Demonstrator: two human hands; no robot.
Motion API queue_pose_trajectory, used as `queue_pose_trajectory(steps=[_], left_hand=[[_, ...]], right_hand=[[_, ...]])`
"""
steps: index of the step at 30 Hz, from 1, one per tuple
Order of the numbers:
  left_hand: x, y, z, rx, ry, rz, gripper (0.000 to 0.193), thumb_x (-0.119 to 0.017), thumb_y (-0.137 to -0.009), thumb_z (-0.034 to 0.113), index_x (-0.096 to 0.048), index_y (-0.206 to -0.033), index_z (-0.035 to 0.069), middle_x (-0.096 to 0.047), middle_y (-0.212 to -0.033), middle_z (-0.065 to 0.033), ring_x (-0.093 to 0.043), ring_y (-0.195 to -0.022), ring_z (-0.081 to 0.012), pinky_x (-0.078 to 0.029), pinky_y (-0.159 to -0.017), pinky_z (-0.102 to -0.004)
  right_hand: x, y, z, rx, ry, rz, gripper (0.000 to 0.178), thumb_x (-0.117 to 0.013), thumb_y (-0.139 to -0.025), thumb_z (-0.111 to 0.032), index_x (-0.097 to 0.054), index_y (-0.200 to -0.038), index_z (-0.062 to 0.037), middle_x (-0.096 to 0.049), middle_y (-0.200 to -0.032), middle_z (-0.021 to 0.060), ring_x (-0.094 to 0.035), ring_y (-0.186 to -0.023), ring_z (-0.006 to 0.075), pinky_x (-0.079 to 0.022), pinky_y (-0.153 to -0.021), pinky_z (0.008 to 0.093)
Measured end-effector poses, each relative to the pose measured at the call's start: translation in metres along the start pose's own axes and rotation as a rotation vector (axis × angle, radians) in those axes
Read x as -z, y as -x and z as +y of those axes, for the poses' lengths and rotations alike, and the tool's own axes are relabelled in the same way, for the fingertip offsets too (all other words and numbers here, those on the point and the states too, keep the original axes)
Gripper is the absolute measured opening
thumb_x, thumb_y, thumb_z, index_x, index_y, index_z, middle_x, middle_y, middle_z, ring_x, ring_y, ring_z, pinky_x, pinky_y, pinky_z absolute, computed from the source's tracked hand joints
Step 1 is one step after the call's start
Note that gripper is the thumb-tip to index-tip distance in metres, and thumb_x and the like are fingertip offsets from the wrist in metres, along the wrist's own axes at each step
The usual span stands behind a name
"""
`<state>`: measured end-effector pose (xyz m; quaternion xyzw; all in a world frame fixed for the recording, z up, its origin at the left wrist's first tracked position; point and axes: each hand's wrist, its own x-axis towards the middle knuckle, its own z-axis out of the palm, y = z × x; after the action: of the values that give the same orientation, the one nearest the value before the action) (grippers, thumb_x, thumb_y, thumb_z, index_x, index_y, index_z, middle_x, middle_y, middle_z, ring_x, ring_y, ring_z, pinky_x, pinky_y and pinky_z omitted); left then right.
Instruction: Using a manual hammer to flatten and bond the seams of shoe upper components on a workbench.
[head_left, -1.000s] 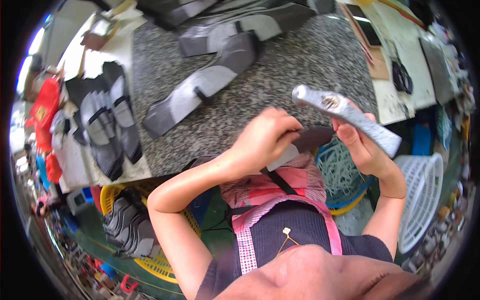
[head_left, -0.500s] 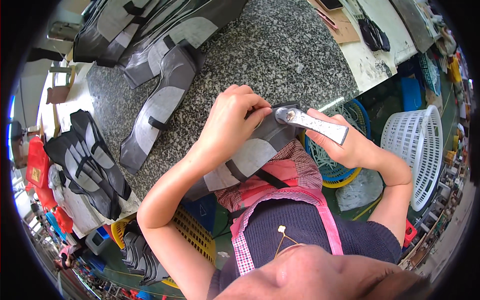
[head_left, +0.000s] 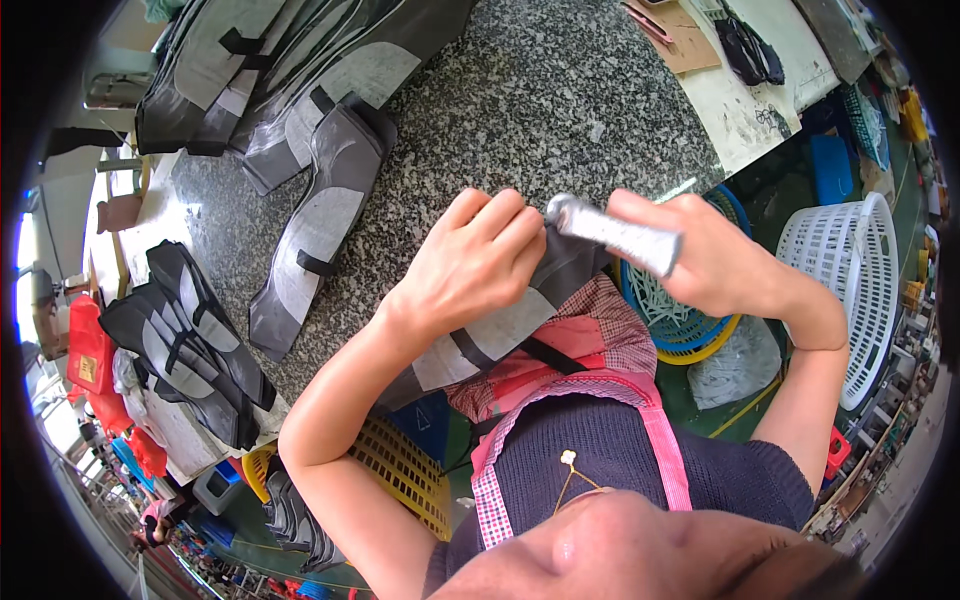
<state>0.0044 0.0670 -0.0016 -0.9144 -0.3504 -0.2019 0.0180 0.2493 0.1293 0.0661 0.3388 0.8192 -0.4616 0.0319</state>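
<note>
A dark grey cut piece (head_left: 505, 330) of leather-like sheet, with light grey patches and a black strip, lies along the near edge of the granite slab and over my lap. My left hand (head_left: 480, 250) is closed at its far end, knuckles up; the fingertips are hidden. In my right hand (head_left: 715, 260) is a metal hammer (head_left: 625, 238), its rounded end beside my left fingers and its flared end toward my right knuckles. The handle is hidden by the hand. The hammer's rounded end looks just over the piece; whether they touch I cannot tell.
Similar grey pieces (head_left: 315, 225) lie on the granite slab (head_left: 540, 110), with a stack (head_left: 190, 340) at the left. A blue basket (head_left: 735, 215) of pale strips and a white basket (head_left: 860, 290) stand right. A yellow crate (head_left: 400, 470) is below left.
My left hand has turned knuckles up and its fingers have curled in. The hammer has shifted slightly left at its rounded end, and my right hand has moved a little to the right.
</note>
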Motion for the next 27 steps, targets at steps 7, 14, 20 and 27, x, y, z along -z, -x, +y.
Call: queue_pose_trajectory(steps=[7, 14, 20, 27], left_hand=[[0.010, 0.002, 0.005, 0.140, 0.016, -0.058, 0.019, -0.073, -0.073, 0.013, -0.070, -0.091, 0.006, -0.056, -0.080, 0.0008, -0.054, -0.079, -0.0164, -0.041, -0.072, -0.0332], [0.002, 0.015, 0.018, 0.485, 0.404, 0.118, 0.015, -0.079, -0.073, 0.008, -0.074, -0.087, 0.005, -0.065, -0.082, -0.0035, -0.058, -0.078, -0.0218, -0.047, -0.066, -0.0356], [0.009, 0.013, 0.025, 0.254, 0.149, -0.032, 0.028, -0.064, -0.070, 0.010, -0.068, -0.095, -0.002, -0.059, -0.088, -0.0073, -0.055, -0.088, -0.0226, -0.045, -0.073, -0.0347], [0.006, 0.019, 0.023, 0.410, 0.279, 0.022, 0.020, -0.070, -0.076, 0.012, -0.071, -0.093, 0.003, -0.062, -0.084, -0.0032, -0.056, -0.084, -0.0216, -0.046, -0.073, -0.0379]], right_hand=[[-0.023, 0.003, 0.008, 0.071, -0.022, 0.104, 0.017, -0.055, -0.096, -0.012, -0.052, -0.106, 0.0017, -0.059, -0.074, 0.0224, -0.062, -0.074, 0.0468, -0.048, -0.059, 0.0473], [-0.015, 0.003, 0.006, 0.140, -0.083, 0.271, 0.018, -0.055, -0.097, -0.014, -0.053, -0.103, 0.0033, -0.057, -0.076, 0.0233, -0.064, -0.072, 0.0430, -0.048, -0.057, 0.0419], [-0.019, -0.001, 0.007, 0.159, -0.051, 0.191, 0.017, -0.060, -0.092, -0.008, -0.056, -0.106, 0.0001, -0.059, -0.072, 0.0208, -0.065, -0.069, 0.0407, -0.049, -0.056, 0.0397], [-0.022, -0.005, 0.012, 0.118, -0.031, -0.001, 0.040, -0.065, -0.091, -0.002, -0.055, -0.128, 0.0077, -0.063, -0.078, 0.0172, -0.059, -0.061, 0.0252, -0.045, -0.061, 0.0344]])
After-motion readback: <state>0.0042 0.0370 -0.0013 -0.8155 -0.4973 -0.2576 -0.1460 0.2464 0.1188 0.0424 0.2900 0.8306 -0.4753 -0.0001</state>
